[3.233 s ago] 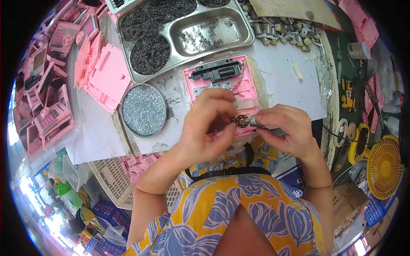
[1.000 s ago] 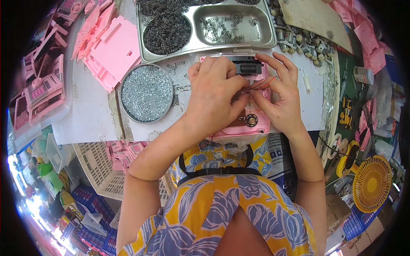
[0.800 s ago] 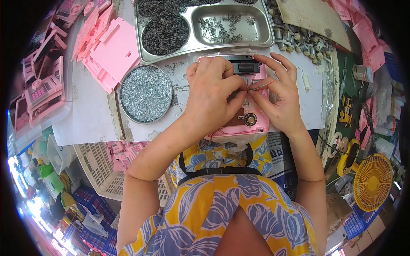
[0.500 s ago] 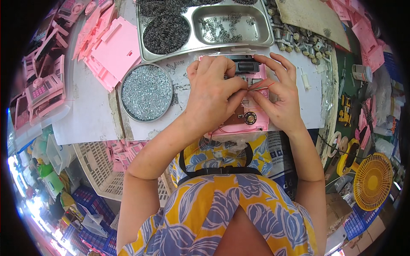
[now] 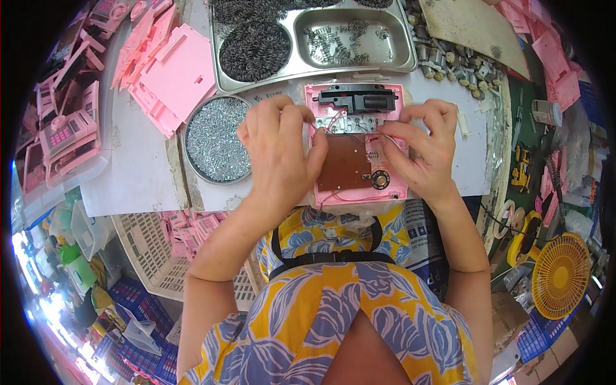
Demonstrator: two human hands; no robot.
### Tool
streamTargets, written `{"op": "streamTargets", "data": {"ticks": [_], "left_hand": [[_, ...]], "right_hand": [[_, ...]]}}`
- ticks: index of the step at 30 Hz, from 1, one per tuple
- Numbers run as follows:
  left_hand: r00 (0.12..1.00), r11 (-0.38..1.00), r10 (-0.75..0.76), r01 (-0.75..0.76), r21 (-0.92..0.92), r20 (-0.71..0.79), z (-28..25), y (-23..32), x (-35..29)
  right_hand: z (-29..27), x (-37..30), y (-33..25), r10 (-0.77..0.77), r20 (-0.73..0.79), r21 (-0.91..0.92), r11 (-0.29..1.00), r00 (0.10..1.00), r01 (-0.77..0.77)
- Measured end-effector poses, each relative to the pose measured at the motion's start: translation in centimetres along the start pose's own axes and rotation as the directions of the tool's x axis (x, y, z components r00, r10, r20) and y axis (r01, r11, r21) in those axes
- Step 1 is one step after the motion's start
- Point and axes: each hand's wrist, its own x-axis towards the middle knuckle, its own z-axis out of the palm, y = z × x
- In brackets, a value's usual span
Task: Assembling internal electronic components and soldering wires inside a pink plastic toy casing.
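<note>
Pink shell (image 5: 362, 195) lies uncovered on the table (image 5: 141, 176), between left hand (image 5: 282, 144) and right hand (image 5: 427, 151); board (image 5: 343, 165), speaker (image 5: 380, 179) and black module (image 5: 359, 101) sit inside; wires (image 5: 335, 119) over the plate (image 5: 354, 124) appear loose, not yet secured; both hands curl narrow, and whether either pinches a wire cannot be told.

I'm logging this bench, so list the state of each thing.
Pink case: open
Board: inside the case
Speaker: in the case's corner
Left hand: over the case's left edge, grip unclear
Right hand: over the case's right side, grip unclear
Dish: full of small metal pieces
Tray: springs heaped, one compartment sparse
Crate: partly filled with pink parts
Fan: cannot tell if running
</note>
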Motion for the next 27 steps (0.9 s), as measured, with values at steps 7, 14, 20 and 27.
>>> {"op": "streamTargets", "data": {"ticks": [7,14,20,27], "left_hand": [[0.905,0.597,-0.015,0.349,-0.723,0.424,0.7,3.7,2.0],[0.690,0.650,0.071,0.516,-0.558,0.720,1.1,2.7,4.9],[0.911,0.783,0.068,0.204,-0.588,0.407,1.3,3.2,3.7],[0.951,0.796,0.079,0.121,-0.593,0.300,1.2,3.7,3.6]], "right_hand": [[-0.8,-0.6,-0.9,0.301,0.161,0.587,0.736,0.940,-0.336],[-2.6,-1.1,0.7,-0.019,0.027,0.368,0.930,0.999,0.008],[-13.0,-7.3,6.6,0.677,-0.379,0.403,0.735,0.631,-0.546],[-24.9,-18.0,17.5,0.921,-0.370,0.920,0.381,0.119,-0.091]]}}
